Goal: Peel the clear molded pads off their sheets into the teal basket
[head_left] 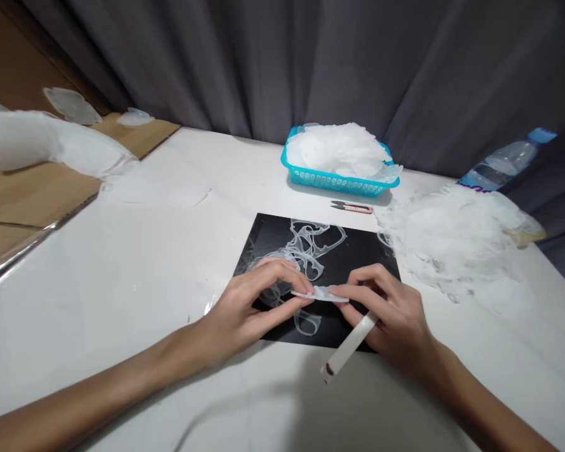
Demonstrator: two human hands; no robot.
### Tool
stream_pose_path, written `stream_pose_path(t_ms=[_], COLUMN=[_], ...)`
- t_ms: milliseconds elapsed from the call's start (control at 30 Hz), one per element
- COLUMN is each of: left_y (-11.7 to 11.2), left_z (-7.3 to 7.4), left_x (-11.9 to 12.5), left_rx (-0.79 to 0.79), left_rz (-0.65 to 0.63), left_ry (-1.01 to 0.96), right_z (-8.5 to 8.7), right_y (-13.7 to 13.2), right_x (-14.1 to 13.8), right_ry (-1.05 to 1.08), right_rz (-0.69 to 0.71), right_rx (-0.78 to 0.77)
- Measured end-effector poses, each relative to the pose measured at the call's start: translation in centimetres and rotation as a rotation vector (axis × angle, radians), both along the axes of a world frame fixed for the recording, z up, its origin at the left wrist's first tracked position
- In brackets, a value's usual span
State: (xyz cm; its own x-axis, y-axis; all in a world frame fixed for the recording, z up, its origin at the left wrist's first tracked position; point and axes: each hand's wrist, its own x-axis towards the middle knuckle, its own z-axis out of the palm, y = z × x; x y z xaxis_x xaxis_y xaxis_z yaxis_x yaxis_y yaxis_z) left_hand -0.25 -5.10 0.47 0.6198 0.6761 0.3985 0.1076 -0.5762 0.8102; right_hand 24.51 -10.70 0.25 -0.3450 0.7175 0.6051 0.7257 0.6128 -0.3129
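Between my two hands is a thin, translucent white plastic piece (323, 294), held nearly edge-on above a black mat (358, 251). The thumb and fingers of my left hand (249, 298) pinch its left end. At its right end, my right hand (395, 307) grips it with thumb and fingertips. A slim white-handled tool (353, 345) is also tucked in my right hand, pointing down towards me; its tip is too small to make out. Thin, curly translucent offcuts (313, 248) lie on the mat, partly hidden behind my left hand.
A turquoise basket (339, 181) heaped with translucent pieces stands at the back, with small pink-handled thread snips (352, 207) before it. To the right are a pile of offcuts (461, 232) and a tilted water bottle (506, 162). Cardboard (32, 194) with more translucent pieces (42, 141) occupies the left.
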Motion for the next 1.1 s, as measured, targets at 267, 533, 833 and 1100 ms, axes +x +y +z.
stream_pose_path(t_ms=[267, 533, 833, 1100], left_y=[0.04, 0.43, 0.53, 0.45], left_z=[-0.17, -0.18, -0.06, 0.28], left_x=[-0.17, -0.26, -0.33, -0.17], left_rx=[0.068, 0.2, 0.243, 0.28], left_rz=[0.027, 0.005, -0.005, -0.002], left_ry=[0.057, 0.099, 0.114, 0.072], right_z=[0.38, 0.15, 0.09, -0.27], right_y=[-0.11, 0.03, 0.18, 0.13], right_x=[0.0, 0.12, 0.01, -0.03], right_ry=[-0.045, -0.066, -0.076, -0.069], right_rz=[-0.009, -0.008, 0.005, 0.009], right_rx=[0.06, 0.083, 0.086, 0.066])
